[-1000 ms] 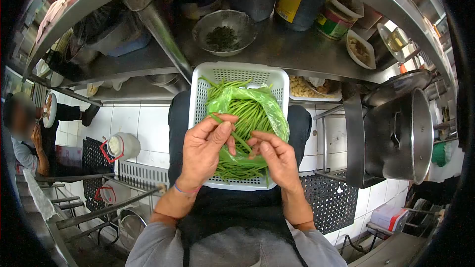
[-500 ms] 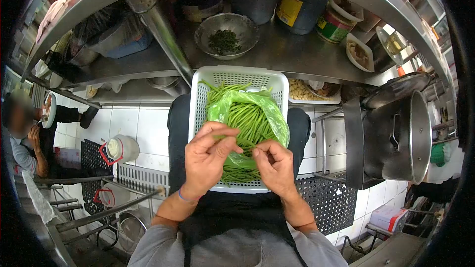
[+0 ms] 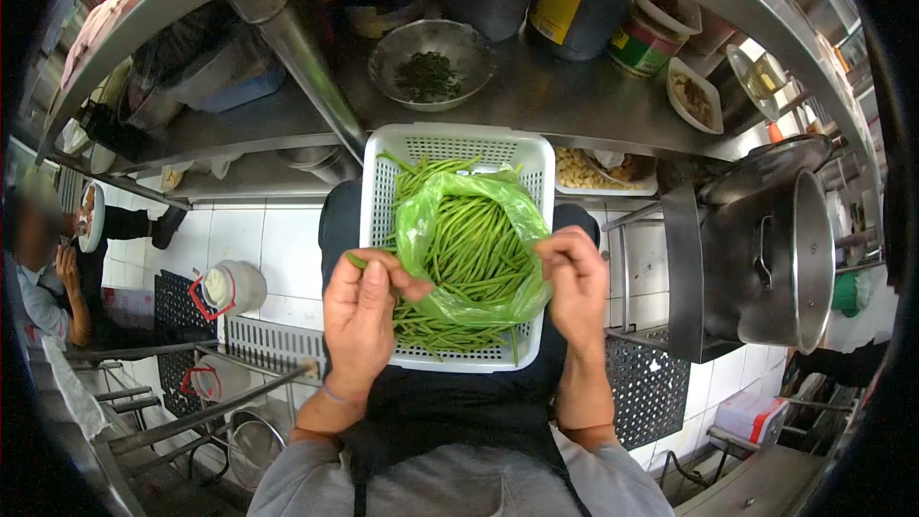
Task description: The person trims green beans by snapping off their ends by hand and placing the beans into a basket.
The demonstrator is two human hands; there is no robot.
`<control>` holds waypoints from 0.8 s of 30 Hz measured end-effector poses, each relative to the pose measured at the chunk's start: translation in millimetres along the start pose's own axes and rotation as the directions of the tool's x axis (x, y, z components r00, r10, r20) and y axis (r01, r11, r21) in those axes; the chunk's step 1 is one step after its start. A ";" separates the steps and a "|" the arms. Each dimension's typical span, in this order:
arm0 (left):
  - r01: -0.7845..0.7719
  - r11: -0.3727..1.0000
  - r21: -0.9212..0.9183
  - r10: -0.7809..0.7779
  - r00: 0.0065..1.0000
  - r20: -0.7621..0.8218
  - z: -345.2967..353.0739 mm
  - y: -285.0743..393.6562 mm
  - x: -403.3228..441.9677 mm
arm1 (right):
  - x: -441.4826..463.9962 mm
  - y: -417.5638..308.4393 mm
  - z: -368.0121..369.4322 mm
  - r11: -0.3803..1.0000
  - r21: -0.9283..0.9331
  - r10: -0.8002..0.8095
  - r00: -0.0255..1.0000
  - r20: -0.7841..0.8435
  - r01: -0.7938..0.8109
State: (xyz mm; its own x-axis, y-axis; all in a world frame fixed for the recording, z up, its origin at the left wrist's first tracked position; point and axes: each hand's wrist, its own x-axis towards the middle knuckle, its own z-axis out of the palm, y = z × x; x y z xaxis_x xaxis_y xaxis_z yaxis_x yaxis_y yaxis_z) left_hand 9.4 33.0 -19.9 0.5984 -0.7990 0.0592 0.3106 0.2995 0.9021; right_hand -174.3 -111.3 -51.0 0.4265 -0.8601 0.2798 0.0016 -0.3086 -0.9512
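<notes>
On my lap a white perforated basket (image 3: 378,220) holds many long green beans (image 3: 474,239). Some lie inside an open green plastic bag (image 3: 445,304), others loose beneath and beside it. My left hand (image 3: 362,311), at the basket's left edge, pinches a green bean (image 3: 356,260) whose end sticks out past the thumb. At the right rim of the bag is my right hand (image 3: 577,287), its fingers curled together and slightly blurred. Whether it grips the bag's edge or a small piece of bean I cannot make out.
Ahead, a steel shelf (image 3: 536,101) carries a metal bowl (image 3: 431,67) with chopped greens, plus several tubs. A large pot (image 3: 780,263) stands right. To the left are a white bucket (image 3: 235,289), metal racks and a seated person (image 3: 53,297) with a bowl.
My hands were together over the beans; now they are apart, the left moved left with a bean, the right moved right and up to the bag's rim.
</notes>
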 end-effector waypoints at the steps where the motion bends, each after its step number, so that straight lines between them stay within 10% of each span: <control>1: -0.002 1.000 -0.008 0.002 1.000 0.004 -3.8 0.1 -0.2 | 5.4 -6.7 9.5 0.956 -0.285 -0.060 0.997 0.051 0.072; 6: -0.033 0.989 0.147 0.031 0.999 0.015 -4.1 2.7 -5.1 | 15.8 18.8 40.9 0.781 -0.591 -0.098 0.974 0.204 0.202; 17: -0.179 0.794 0.580 0.057 0.973 0.222 12.4 12.4 0.6 | 10.1 -56.4 -14.3 0.987 -0.132 -0.060 0.967 0.247 0.094; 21: -0.137 0.828 0.544 -0.262 0.764 0.590 12.8 8.0 13.3 | -2.0 -42.2 -3.5 0.986 0.167 -0.088 0.912 0.401 0.021; 24: 0.197 0.866 0.459 -0.457 0.684 0.569 7.8 -9.5 11.2 | -4.2 -36.1 -0.8 0.990 0.071 -0.138 0.926 0.352 0.121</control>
State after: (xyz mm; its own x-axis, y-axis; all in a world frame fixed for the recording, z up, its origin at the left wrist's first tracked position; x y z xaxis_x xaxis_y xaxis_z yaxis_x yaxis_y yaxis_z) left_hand 7.4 17.2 -24.5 -0.1529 -0.9799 -0.1284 0.0479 -0.1371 0.9894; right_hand -176.9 -96.9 -17.8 0.7131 -0.6104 0.3447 0.1171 -0.3810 -0.9171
